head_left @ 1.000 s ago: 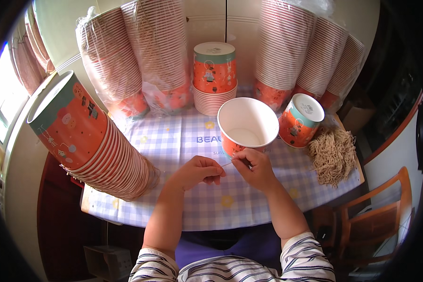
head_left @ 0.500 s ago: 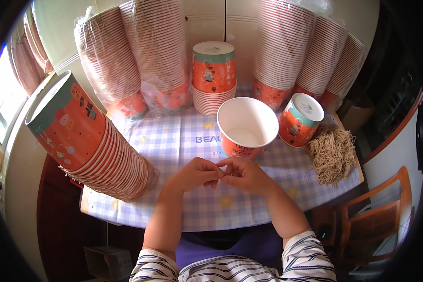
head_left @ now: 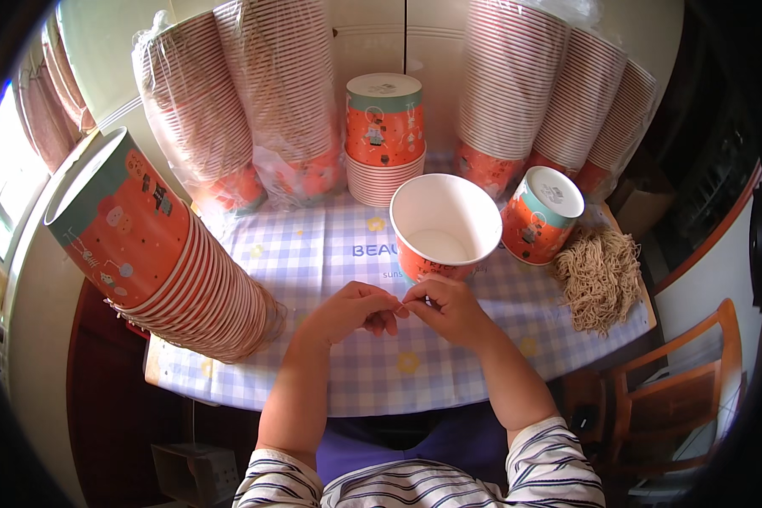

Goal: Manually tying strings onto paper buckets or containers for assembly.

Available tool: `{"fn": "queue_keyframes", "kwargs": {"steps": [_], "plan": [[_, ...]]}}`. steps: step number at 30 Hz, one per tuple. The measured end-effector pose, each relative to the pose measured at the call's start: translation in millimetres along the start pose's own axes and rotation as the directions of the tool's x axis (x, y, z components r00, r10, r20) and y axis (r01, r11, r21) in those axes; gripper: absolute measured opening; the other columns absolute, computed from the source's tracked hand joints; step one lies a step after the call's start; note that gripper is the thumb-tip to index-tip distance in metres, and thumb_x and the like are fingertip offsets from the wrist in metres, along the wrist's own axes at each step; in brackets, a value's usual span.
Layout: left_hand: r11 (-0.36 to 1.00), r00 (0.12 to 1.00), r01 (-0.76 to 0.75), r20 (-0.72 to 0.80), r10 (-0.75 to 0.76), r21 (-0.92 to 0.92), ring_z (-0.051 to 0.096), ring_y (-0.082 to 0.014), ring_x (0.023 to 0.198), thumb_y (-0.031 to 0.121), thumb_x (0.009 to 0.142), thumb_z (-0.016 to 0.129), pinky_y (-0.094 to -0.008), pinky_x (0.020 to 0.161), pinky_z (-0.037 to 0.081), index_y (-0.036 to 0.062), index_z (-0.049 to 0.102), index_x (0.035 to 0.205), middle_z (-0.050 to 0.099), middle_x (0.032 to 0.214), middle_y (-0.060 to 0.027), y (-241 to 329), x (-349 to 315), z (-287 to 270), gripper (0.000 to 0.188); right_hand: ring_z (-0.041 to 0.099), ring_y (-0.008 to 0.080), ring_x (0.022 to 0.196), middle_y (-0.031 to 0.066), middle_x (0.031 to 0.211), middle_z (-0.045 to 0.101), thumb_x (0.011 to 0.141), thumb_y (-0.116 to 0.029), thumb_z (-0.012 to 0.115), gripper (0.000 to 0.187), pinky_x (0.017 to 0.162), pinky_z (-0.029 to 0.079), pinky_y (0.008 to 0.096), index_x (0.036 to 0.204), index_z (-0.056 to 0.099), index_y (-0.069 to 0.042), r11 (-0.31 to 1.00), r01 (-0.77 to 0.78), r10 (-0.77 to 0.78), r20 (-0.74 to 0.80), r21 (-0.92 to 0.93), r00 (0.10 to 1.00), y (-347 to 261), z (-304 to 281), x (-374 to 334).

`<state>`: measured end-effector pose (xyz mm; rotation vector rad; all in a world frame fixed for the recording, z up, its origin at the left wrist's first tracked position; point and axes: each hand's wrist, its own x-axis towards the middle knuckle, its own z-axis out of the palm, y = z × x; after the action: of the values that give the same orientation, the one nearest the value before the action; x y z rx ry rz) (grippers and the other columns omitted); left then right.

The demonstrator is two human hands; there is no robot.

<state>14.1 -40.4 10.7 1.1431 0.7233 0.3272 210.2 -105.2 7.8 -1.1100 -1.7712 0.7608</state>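
Pinching a barely visible strand (head_left: 400,308), hands (head_left: 445,311) near the dark-lettered cup (head_left: 444,230) and blue-lettered tablecloth (head_left: 381,372)

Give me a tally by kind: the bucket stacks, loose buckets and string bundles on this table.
Paper bucket stacks: 7
Loose paper buckets: 2, one upright, one upside down
Beige string bundle: 1
Total: 10
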Motion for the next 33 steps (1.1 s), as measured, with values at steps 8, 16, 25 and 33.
{"fn": "queue_keyframes", "kwargs": {"steps": [8,16,25,33], "plan": [[0.984,0.993,-0.111,-0.017,0.114,0.137,0.056,-0.0068,0.062,0.014,0.085,0.061,-0.02,0.057,0.044,0.0036,0.067,0.084,0.063,0.07,-0.0015,-1,0,4,0.012,0.055,0.0134,0.064,0.0048,0.075,0.059,0.081,-0.005,0.062,0.005,0.057,0.043,0.0255,0.086,0.06,-0.004,0.988,0.116,-0.121,-0.042,-0.104,0.992,7,2,1],[0.972,0.985,-0.157,-0.041,0.166,0.176,0.054,-0.005,0.062,0.014,0.084,0.062,-0.0195,0.056,0.042,0.0039,0.067,0.082,0.061,0.068,0.0008,-7,3,1,0.011,0.056,0.012,0.063,0.0056,0.073,0.058,0.079,-0.011,0.066,0.012,0.055,0.044,0.026,0.088,0.061,-0.005,0.989,-0.088,0.097,0.076,-0.116,0.992,-2,-5,0],[0.878,0.936,-0.202,-0.179,0.304,0.434,0.047,-0.002,0.059,0.008,0.082,0.062,-0.019,0.05,0.037,0.0016,0.066,0.084,0.058,0.066,0.0025,0,-5,19,0.008,0.058,0.0162,0.065,0.0057,0.076,0.059,0.078,-0.006,0.067,0.011,0.058,0.046,0.0279,0.086,0.06,-0.004,0.989,0.08,-0.086,-0.041,-0.121,0.995,4,-1,-2],[0.604,0.754,-0.416,-0.113,0.647,0.68,0.053,-0.0126,0.058,0.01,0.078,0.063,-0.0263,0.053,0.043,-0.0007,0.065,0.082,0.059,0.068,-0.0058,-7,-2,24,0.012,0.061,0.0265,0.071,0.0097,0.08,0.06,0.08,-0.012,0.065,0.012,0.062,0.049,0.0345,0.088,0.059,-0.005,0.951,0.207,-0.232,-0.086,-0.231,0.969,1,-3,-3]]}}
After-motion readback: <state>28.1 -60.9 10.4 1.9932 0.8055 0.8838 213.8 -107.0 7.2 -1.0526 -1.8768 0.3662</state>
